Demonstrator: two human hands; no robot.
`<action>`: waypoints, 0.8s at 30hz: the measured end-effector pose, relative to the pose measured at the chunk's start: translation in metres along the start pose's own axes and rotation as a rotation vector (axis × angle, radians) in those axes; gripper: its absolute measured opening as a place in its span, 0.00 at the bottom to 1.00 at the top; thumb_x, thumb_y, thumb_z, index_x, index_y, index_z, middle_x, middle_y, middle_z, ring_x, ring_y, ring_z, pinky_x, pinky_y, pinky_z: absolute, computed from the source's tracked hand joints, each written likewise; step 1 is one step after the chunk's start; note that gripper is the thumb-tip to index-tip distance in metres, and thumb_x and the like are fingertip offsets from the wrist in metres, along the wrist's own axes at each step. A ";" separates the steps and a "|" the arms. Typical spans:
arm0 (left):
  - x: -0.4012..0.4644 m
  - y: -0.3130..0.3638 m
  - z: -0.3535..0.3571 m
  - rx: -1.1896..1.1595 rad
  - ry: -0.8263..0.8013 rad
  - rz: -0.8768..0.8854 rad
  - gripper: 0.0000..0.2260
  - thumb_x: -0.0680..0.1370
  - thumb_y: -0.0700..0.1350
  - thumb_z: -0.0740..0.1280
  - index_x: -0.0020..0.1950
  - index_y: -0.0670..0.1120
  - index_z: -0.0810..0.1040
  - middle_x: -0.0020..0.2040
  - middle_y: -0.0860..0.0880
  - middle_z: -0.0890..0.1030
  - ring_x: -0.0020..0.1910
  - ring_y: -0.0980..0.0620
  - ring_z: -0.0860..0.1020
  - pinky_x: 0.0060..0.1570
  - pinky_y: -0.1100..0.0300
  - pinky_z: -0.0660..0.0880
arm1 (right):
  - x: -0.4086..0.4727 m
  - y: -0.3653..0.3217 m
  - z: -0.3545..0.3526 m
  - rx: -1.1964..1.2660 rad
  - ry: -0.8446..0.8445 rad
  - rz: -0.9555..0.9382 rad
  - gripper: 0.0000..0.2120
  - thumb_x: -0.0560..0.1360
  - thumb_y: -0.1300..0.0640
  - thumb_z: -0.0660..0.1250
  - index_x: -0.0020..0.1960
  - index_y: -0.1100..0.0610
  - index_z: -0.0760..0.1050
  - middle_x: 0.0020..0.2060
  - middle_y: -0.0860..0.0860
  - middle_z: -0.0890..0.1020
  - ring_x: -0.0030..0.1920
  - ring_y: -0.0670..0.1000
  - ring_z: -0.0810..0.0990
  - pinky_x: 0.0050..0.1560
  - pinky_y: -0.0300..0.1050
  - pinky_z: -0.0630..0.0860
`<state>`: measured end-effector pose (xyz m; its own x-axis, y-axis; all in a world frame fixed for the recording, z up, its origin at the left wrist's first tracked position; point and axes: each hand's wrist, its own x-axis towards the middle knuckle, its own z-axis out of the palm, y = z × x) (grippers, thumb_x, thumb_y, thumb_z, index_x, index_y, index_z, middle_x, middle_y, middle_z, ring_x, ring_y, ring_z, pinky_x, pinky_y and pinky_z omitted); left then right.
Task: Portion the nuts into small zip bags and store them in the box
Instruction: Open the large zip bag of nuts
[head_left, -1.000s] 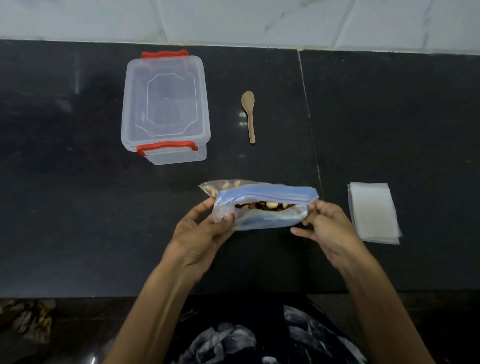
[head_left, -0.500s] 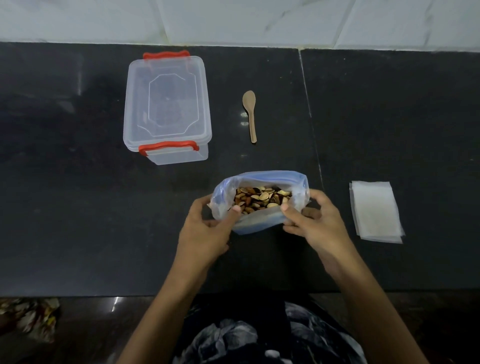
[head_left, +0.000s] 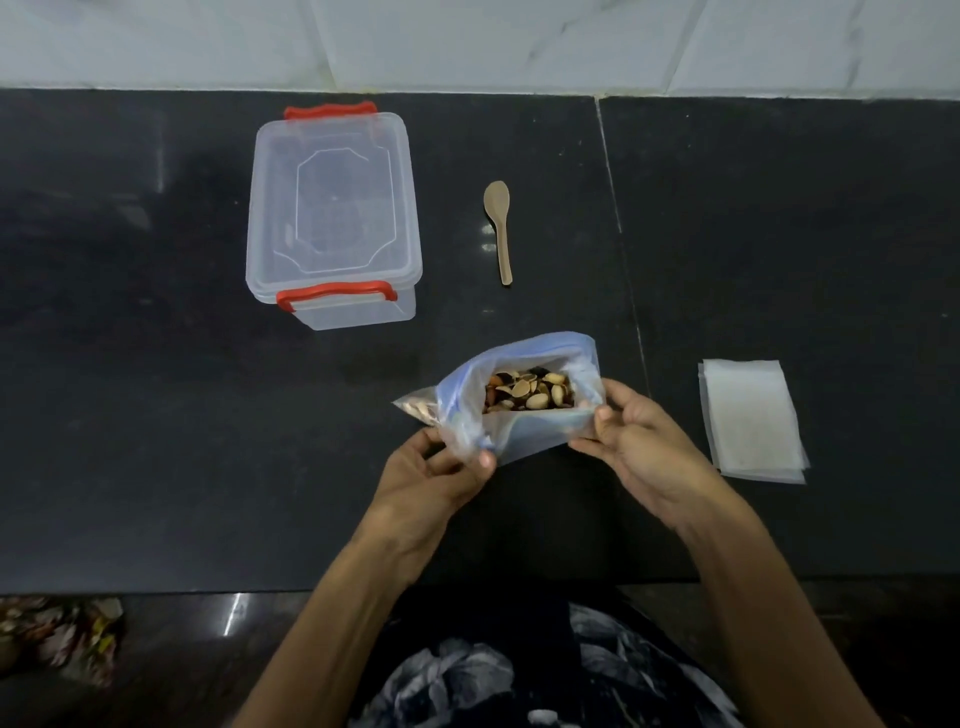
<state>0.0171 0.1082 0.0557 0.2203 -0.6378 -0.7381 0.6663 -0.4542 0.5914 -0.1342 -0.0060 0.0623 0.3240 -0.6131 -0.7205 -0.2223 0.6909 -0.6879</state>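
So both hands are on the big bag (head_left: 524, 431), holding its mouth open over the black tabletop (head_left: 156, 441). Left hand (head_left: 441, 475) pinches the near-left edge, right hand (head_left: 631, 441) grips the right edge, and you can see the nuts (head_left: 527, 391) sitting inside. Box (head_left: 332, 218) with red clips is farther back on the left, lid on. Spoon (head_left: 498, 228) lies just right of it, and the small bags (head_left: 750, 418) are stacked off to the right, flat.
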 end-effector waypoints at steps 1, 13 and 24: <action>-0.002 0.000 0.002 0.114 0.033 0.035 0.22 0.66 0.33 0.71 0.60 0.43 0.74 0.45 0.47 0.85 0.42 0.56 0.83 0.35 0.66 0.78 | 0.001 0.001 0.001 -0.078 0.010 -0.023 0.21 0.80 0.67 0.52 0.71 0.55 0.64 0.61 0.53 0.74 0.54 0.49 0.78 0.47 0.42 0.76; -0.011 0.011 0.000 0.818 0.406 0.554 0.07 0.77 0.50 0.65 0.50 0.47 0.76 0.40 0.55 0.79 0.40 0.59 0.79 0.36 0.67 0.72 | -0.004 -0.007 0.003 -0.492 0.124 -0.224 0.17 0.74 0.54 0.67 0.62 0.52 0.71 0.52 0.48 0.79 0.50 0.47 0.80 0.51 0.44 0.78; 0.012 0.024 0.007 0.322 0.177 0.023 0.13 0.79 0.41 0.53 0.44 0.43 0.76 0.37 0.45 0.74 0.34 0.52 0.69 0.36 0.59 0.65 | -0.001 -0.004 -0.004 -0.474 0.126 -0.137 0.15 0.80 0.61 0.56 0.65 0.53 0.70 0.55 0.49 0.77 0.51 0.45 0.76 0.55 0.44 0.74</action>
<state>0.0310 0.0852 0.0628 0.3712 -0.5453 -0.7516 0.4079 -0.6313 0.6595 -0.1368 -0.0096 0.0654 0.2723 -0.7476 -0.6058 -0.5877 0.3693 -0.7199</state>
